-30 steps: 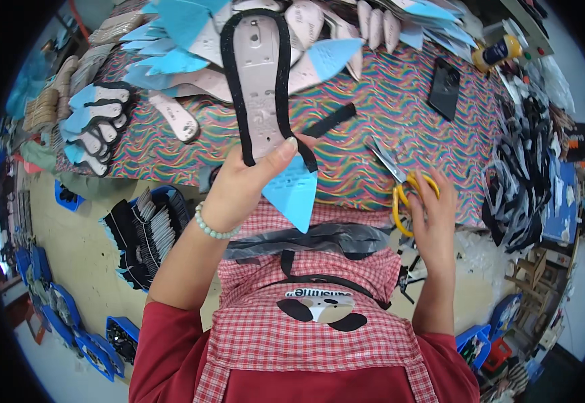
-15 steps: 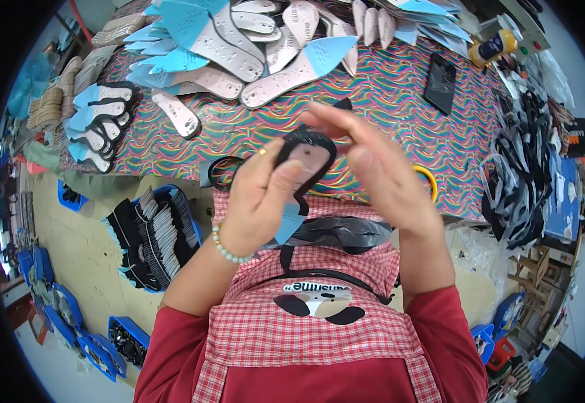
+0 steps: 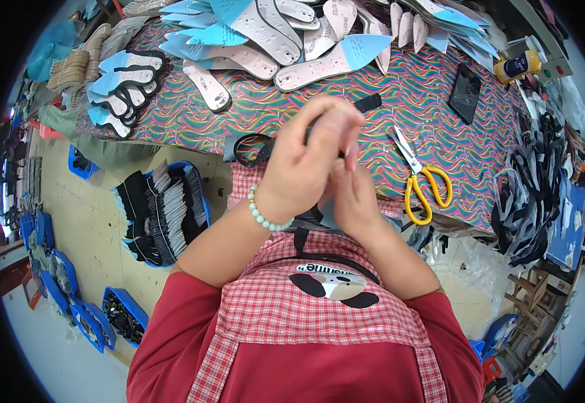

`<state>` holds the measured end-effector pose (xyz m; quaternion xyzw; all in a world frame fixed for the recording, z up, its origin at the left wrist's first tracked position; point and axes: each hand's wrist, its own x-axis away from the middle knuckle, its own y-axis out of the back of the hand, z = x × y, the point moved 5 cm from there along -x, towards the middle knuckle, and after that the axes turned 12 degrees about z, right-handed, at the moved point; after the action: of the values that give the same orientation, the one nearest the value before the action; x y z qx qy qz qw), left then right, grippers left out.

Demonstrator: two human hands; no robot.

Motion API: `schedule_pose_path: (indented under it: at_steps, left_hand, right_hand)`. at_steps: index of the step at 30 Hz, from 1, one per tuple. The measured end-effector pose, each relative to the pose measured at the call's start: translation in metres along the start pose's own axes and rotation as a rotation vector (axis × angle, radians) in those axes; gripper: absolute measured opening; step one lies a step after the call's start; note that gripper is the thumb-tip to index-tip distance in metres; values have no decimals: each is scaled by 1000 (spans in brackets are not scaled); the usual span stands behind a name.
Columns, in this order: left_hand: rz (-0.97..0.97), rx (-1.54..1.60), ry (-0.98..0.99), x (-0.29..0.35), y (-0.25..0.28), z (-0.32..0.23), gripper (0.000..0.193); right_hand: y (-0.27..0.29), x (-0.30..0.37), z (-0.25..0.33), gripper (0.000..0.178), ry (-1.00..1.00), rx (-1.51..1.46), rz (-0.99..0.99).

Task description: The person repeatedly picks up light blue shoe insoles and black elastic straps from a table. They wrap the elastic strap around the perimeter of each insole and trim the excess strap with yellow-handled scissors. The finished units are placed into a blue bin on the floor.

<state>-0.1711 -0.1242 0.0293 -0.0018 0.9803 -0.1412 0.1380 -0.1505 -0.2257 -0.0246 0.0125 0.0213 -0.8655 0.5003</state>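
Note:
My left hand (image 3: 296,164), with a beaded bracelet at its wrist, is closed round an insole. Its curled fingers meet my right hand (image 3: 354,201) over the near edge of the table. The hands hide most of the insole (image 3: 312,215); only dark and bluish bits show below them. My right fingers press together against it, partly hidden and blurred. Right of the hands lie scissors (image 3: 416,178) with yellow handles, blades pointing away. A short black strip (image 3: 368,103) lies just beyond the hands, and a black ring-shaped band (image 3: 252,149) is to their left.
Pale insoles with blue ends (image 3: 336,62) are piled at the back of the patterned table (image 3: 413,84). Black-edged insoles (image 3: 121,94) lie at left. A phone (image 3: 465,93) and a yellow bottle (image 3: 517,66) are at right, near black strips (image 3: 534,181). A blue bin (image 3: 195,191) stands below left.
My hands have come together, and my right hand has closed in on the insole, which is now mostly covered. The view has shifted, and the scissors now show fully.

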Motion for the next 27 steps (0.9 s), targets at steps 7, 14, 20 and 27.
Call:
schedule_pose_path:
  at_steps: [7, 14, 20, 27]
  left_hand:
    - [228, -65, 301, 22, -4, -48, 29]
    - [8, -1889, -287, 25, 155, -167, 29]
    - [-252, -1975, 415, 74, 299, -68, 50]
    - [86, -878, -17, 5, 49, 2, 73]
  right_hand:
    - [-13, 7, 15, 36, 3, -749, 503]
    - [120, -35, 9, 35, -24, 927, -305]
    - [131, -64, -19, 34, -33, 1385, -363]
    - [71, -59, 40, 17, 242, 144, -187]
